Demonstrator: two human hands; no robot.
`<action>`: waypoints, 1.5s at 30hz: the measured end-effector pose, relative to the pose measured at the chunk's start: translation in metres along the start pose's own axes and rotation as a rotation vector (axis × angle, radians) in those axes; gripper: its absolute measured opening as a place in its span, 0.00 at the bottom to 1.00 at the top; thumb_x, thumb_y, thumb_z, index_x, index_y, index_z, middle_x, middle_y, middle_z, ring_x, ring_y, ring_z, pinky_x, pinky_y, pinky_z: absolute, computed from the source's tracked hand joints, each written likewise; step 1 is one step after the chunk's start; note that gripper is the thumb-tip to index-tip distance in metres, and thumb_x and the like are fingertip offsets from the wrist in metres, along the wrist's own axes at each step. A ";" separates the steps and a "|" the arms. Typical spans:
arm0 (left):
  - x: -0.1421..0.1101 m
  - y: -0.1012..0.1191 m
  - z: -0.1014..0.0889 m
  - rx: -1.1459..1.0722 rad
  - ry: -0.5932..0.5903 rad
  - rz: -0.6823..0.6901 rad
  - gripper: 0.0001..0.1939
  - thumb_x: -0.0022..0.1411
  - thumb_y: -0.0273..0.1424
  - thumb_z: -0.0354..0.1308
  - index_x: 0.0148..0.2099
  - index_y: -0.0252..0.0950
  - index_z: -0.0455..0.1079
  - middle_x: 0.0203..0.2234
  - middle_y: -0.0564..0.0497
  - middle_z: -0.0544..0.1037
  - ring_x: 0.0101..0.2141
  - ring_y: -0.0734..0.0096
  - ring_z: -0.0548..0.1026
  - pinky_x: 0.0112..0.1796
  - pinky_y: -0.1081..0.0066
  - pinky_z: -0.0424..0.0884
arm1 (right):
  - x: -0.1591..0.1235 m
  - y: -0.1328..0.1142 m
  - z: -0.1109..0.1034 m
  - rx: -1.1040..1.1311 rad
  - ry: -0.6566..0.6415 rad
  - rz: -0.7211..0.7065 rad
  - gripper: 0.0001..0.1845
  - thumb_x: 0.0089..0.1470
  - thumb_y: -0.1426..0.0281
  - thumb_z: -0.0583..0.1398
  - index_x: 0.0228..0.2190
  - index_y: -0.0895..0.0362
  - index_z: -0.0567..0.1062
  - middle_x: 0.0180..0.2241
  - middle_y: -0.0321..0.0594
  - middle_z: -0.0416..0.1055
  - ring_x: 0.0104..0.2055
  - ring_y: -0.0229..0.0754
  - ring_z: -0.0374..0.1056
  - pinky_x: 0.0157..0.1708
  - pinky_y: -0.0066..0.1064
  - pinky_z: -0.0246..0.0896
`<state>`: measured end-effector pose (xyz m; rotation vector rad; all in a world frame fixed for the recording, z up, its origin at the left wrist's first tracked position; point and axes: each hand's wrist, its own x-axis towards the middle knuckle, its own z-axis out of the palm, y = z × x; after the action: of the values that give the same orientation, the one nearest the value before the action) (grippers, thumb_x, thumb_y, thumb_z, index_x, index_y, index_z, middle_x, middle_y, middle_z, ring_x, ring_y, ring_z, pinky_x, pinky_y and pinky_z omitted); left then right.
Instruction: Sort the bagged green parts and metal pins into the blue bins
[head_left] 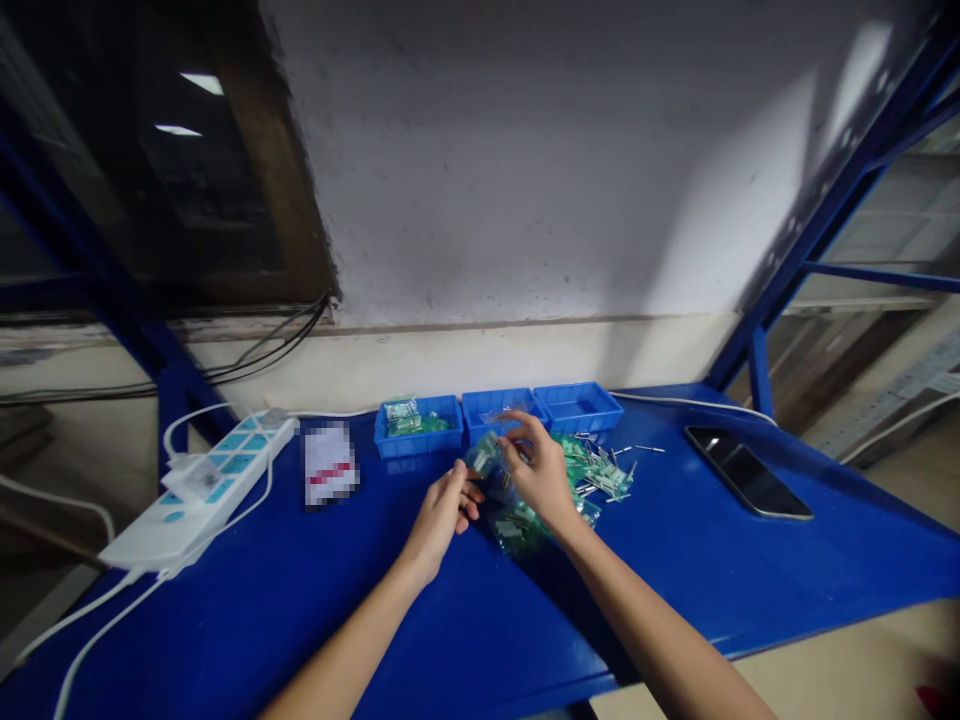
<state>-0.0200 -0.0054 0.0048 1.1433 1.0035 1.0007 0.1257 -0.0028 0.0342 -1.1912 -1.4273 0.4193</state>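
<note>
A small clear plastic bag (pixel 485 455) with a greenish tint is held up over the middle of the blue table. My left hand (pixel 442 515) pinches its lower left edge between thumb and fingers. With thumb and fingertips together, my right hand (pixel 538 470) is at the bag's upper right; what lies between those fingertips is too small to make out. Below and behind my right hand lie a pile of green and silver pin-like parts (pixel 600 470) and several filled green-tinted bags (pixel 517 528), partly hidden by the hand.
At the back stand a blue bin (pixel 417 446) with green bags, a bin (pixel 480 402) with clear plastic and another bin (pixel 577 405). A phone (pixel 746 472) lies right. Left are a blurred white card (pixel 330 465) and a power strip (pixel 202 490) with cables.
</note>
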 end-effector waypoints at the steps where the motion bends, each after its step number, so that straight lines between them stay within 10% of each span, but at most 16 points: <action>1: 0.001 0.001 -0.001 -0.054 0.016 -0.021 0.24 0.56 0.51 0.51 0.36 0.33 0.68 0.25 0.51 0.71 0.21 0.77 0.67 0.18 0.79 0.54 | -0.002 -0.001 0.003 0.026 -0.012 -0.011 0.19 0.54 0.68 0.54 0.48 0.57 0.64 0.30 0.38 0.69 0.29 0.37 0.66 0.30 0.27 0.63; 7: 0.005 0.005 -0.014 0.115 0.105 0.210 0.15 0.54 0.40 0.59 0.39 0.35 0.71 0.28 0.51 0.74 0.28 0.73 0.71 0.25 0.78 0.62 | -0.011 -0.003 0.014 -0.103 -0.133 -0.090 0.13 0.53 0.66 0.56 0.41 0.56 0.71 0.31 0.39 0.70 0.35 0.41 0.66 0.38 0.32 0.61; 15: 0.001 0.008 -0.012 0.492 0.101 0.551 0.08 0.55 0.29 0.56 0.39 0.38 0.72 0.36 0.48 0.73 0.36 0.68 0.72 0.29 0.75 0.64 | -0.003 -0.001 0.012 0.131 -0.205 0.237 0.18 0.54 0.57 0.53 0.26 0.58 0.70 0.20 0.33 0.66 0.22 0.35 0.61 0.23 0.26 0.54; 22: 0.004 0.006 -0.014 0.336 0.067 0.350 0.14 0.57 0.39 0.55 0.41 0.36 0.71 0.38 0.47 0.73 0.39 0.67 0.71 0.33 0.74 0.65 | -0.009 0.000 0.013 -0.027 -0.125 -0.017 0.06 0.49 0.72 0.55 0.30 0.57 0.72 0.28 0.37 0.72 0.29 0.38 0.66 0.31 0.28 0.60; 29: 0.010 0.011 -0.016 -0.205 0.043 -0.068 0.26 0.53 0.53 0.52 0.33 0.31 0.66 0.23 0.51 0.72 0.21 0.75 0.70 0.21 0.77 0.58 | -0.016 -0.003 0.016 -0.115 -0.260 -0.241 0.18 0.48 0.79 0.54 0.43 0.55 0.69 0.35 0.39 0.72 0.39 0.42 0.66 0.40 0.32 0.60; 34: 0.009 0.009 -0.018 -0.142 0.070 0.011 0.17 0.51 0.43 0.59 0.32 0.32 0.67 0.23 0.54 0.72 0.22 0.78 0.69 0.22 0.79 0.58 | -0.019 -0.006 0.017 -0.172 -0.347 -0.302 0.14 0.47 0.81 0.54 0.33 0.56 0.73 0.36 0.41 0.70 0.40 0.42 0.63 0.42 0.34 0.58; 38: 0.010 0.005 -0.020 0.074 0.119 0.186 0.12 0.53 0.36 0.58 0.37 0.34 0.70 0.26 0.53 0.74 0.25 0.76 0.71 0.25 0.78 0.63 | -0.017 -0.007 0.019 -0.180 -0.270 -0.108 0.05 0.50 0.71 0.58 0.32 0.56 0.73 0.34 0.41 0.69 0.38 0.43 0.64 0.40 0.35 0.58; 45: 0.012 -0.001 -0.021 0.519 0.151 0.571 0.11 0.57 0.29 0.53 0.42 0.38 0.72 0.42 0.47 0.71 0.40 0.67 0.72 0.35 0.71 0.71 | -0.006 -0.001 0.020 0.274 -0.238 0.417 0.18 0.53 0.54 0.53 0.30 0.57 0.68 0.23 0.34 0.66 0.24 0.36 0.62 0.25 0.27 0.57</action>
<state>-0.0377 0.0111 -0.0003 1.8750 1.1184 1.3302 0.1067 -0.0003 0.0266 -1.2391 -1.2630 1.0425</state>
